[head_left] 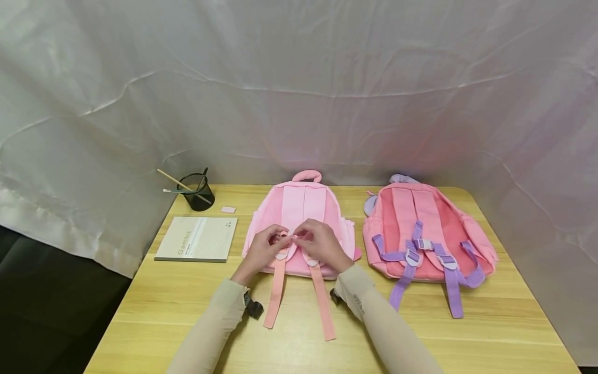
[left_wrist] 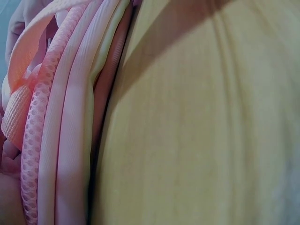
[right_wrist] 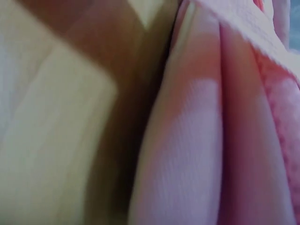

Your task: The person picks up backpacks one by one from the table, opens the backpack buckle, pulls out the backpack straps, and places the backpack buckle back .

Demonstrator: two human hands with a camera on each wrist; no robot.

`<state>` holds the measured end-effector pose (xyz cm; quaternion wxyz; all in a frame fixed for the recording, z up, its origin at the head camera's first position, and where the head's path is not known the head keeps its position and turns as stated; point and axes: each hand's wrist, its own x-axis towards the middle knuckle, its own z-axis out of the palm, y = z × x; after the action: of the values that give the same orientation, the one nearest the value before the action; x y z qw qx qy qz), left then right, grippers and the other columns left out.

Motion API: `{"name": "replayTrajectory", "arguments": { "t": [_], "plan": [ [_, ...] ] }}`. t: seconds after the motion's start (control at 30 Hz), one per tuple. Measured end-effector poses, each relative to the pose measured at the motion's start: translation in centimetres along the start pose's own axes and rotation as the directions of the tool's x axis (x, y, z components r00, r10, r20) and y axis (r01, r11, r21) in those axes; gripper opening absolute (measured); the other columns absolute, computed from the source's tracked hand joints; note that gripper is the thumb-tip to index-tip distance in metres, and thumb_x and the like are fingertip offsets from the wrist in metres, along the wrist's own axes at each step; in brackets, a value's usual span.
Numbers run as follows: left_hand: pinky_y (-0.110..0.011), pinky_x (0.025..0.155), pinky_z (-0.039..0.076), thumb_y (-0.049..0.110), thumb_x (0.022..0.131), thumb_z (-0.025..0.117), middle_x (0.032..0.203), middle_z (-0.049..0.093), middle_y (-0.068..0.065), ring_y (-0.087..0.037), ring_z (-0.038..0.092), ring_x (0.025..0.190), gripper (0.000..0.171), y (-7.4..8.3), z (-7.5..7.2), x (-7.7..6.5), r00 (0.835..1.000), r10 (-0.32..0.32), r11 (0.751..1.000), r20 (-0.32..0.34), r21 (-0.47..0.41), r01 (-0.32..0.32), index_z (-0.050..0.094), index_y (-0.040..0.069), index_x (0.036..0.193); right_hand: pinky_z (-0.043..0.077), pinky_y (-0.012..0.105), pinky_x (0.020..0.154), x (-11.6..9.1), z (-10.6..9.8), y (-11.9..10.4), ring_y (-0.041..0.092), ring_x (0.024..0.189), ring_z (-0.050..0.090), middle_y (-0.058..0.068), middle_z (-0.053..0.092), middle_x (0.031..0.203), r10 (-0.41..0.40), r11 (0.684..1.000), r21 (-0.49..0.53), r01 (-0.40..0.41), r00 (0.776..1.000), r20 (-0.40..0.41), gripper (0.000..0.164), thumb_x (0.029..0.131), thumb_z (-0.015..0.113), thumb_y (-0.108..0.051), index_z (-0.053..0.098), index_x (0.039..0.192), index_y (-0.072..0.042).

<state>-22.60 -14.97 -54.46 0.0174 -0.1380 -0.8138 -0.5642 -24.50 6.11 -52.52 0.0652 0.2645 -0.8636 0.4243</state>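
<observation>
A light pink backpack (head_left: 304, 202) lies on the table with its shoulder straps facing up. Over the middle of it, my left hand (head_left: 265, 248) and right hand (head_left: 322, 240) meet, thumbs and fingertips together. Between them they pinch the small pale chest strap buckle (head_left: 293, 237), mostly hidden by the fingers. A loop of orange webbing (head_left: 283, 235) shows by the left fingers. Two orange strap ends (head_left: 323, 304) hang from the adjusters toward the front. In the left wrist view, the backpack's layered side (left_wrist: 70, 112) and orange webbing (left_wrist: 26, 51) fill the left part.
To the right lies a coral pink backpack (head_left: 397, 223) with purple straps and its chest buckle (head_left: 424, 244) fastened. A notebook (head_left: 198, 239), an eraser (head_left: 228, 210) and a black mesh pen holder (head_left: 201, 200) with pencils stand left. A grey curtain (head_left: 299, 104) hangs behind the table.
</observation>
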Motion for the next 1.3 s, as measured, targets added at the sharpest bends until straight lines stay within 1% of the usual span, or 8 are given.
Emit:
{"name": "replayTrajectory", "arguments": {
  "t": [0.17, 0.33, 0.53, 0.67, 0.93, 1.1, 1.3],
  "plan": [
    [-0.021, 0.064, 0.045, 0.024, 0.097, 0.074, 0.083, 0.067, -0.002, -0.011, 0.058, 0.074, 0.022, 0.0, 0.0, 0.0, 1.000, 0.002, 1.000, 0.009, -0.008, -0.002, 0.072, 0.009, 0.113, 0.055, 0.036, 0.081, -0.3, -0.9, 0.3, 0.015, 0.086, 0.066, -0.002, 0.071, 0.091, 0.012, 1.000, 0.000, -0.012, 1.000, 0.000, 0.013, 0.085, 0.085, -0.012, 0.077, 0.095, -0.014],
    [-0.021, 0.065, 0.048, 0.024, 0.097, 0.074, 0.088, 0.072, -0.006, -0.010, 0.064, 0.076, 0.027, 0.0, -0.1, 0.0, 1.000, -0.001, 1.000, 0.014, -0.019, 0.001, 0.071, 0.005, 0.116, 0.054, 0.035, 0.081, -0.4, -1.3, 0.4, 0.014, 0.085, 0.064, -0.003, 0.071, 0.091, 0.045, 0.999, -0.011, -0.044, 0.998, 0.048, 0.010, 0.087, 0.084, -0.015, 0.077, 0.094, -0.015],
    [-0.021, 0.065, 0.048, 0.024, 0.098, 0.074, 0.088, 0.072, -0.007, -0.010, 0.064, 0.075, 0.029, 0.1, -0.1, -0.1, 1.000, -0.003, 1.000, 0.018, -0.030, 0.004, 0.070, 0.003, 0.117, 0.053, 0.031, 0.080, -0.4, -1.0, 0.4, 0.010, 0.081, 0.063, -0.007, 0.071, 0.087, 0.038, 0.999, -0.021, -0.037, 0.998, 0.054, 0.007, 0.088, 0.084, -0.017, 0.078, 0.087, -0.018],
    [-0.021, 0.065, 0.047, 0.024, 0.098, 0.073, 0.088, 0.071, -0.007, -0.010, 0.063, 0.075, 0.028, 0.2, -0.1, -0.1, 1.000, -0.004, 1.000, 0.016, -0.029, 0.004, 0.070, 0.003, 0.116, 0.052, 0.029, 0.077, -0.3, -0.8, 0.3, 0.008, 0.079, 0.061, -0.007, 0.070, 0.085, 0.034, 0.999, -0.021, -0.033, 0.998, 0.047, 0.007, 0.088, 0.084, -0.016, 0.078, 0.085, -0.018],
    [-0.021, 0.067, 0.048, 0.024, 0.097, 0.075, 0.089, 0.070, -0.004, -0.012, 0.060, 0.076, 0.028, 0.1, 0.0, 0.0, 1.000, 0.002, 1.000, 0.003, -0.011, -0.002, 0.071, 0.005, 0.116, 0.051, 0.028, 0.076, -0.1, -0.5, -0.1, 0.009, 0.078, 0.061, -0.006, 0.070, 0.084, 0.024, 0.999, -0.025, -0.023, 0.999, 0.027, 0.008, 0.088, 0.083, -0.014, 0.078, 0.085, -0.018],
    [-0.022, 0.069, 0.046, 0.024, 0.097, 0.075, 0.089, 0.069, -0.003, -0.013, 0.058, 0.078, 0.026, 0.0, 0.0, -0.1, 1.000, 0.006, 1.000, 0.004, 0.012, -0.006, 0.071, 0.006, 0.115, 0.050, 0.030, 0.075, 0.1, 0.1, -0.2, 0.009, 0.077, 0.060, -0.008, 0.070, 0.085, 0.037, 0.999, -0.012, -0.037, 0.999, 0.027, 0.006, 0.090, 0.082, -0.017, 0.078, 0.086, -0.017],
    [-0.023, 0.068, 0.045, 0.026, 0.097, 0.074, 0.087, 0.067, -0.001, -0.013, 0.056, 0.077, 0.022, 0.0, 0.0, 0.0, 1.000, 0.010, 0.999, -0.001, 0.041, -0.010, 0.071, 0.009, 0.112, 0.053, 0.033, 0.079, 0.2, 0.3, -0.4, 0.010, 0.082, 0.063, -0.007, 0.072, 0.088, 0.022, 1.000, -0.001, -0.022, 0.999, 0.027, 0.005, 0.091, 0.081, -0.020, 0.079, 0.090, -0.016]
  ]
}}
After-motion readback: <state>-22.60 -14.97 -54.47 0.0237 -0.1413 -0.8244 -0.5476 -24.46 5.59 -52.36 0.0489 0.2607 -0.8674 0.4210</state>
